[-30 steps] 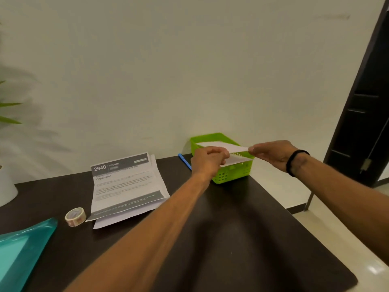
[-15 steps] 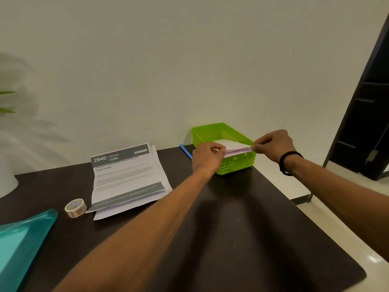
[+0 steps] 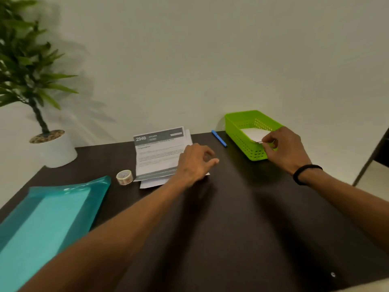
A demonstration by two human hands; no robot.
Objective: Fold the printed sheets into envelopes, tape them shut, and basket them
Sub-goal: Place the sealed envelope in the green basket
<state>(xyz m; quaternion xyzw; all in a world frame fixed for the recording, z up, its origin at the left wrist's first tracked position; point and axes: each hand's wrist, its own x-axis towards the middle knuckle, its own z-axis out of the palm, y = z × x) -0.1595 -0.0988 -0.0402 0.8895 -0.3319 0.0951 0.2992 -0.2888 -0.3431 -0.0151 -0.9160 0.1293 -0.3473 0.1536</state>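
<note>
Envelope (image 3: 253,133) now in basket (image 3: 235,131), right hand (image 3: 283,147) pinching it; left hand (image 3: 195,162) released, relaxed over sheets (image 3: 157,153).

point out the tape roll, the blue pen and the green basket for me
tape roll (image 3: 124,177), head view, on its flat top face
blue pen (image 3: 219,138), head view, on the middle of its barrel
green basket (image 3: 237,134), head view, on its left wall
</note>
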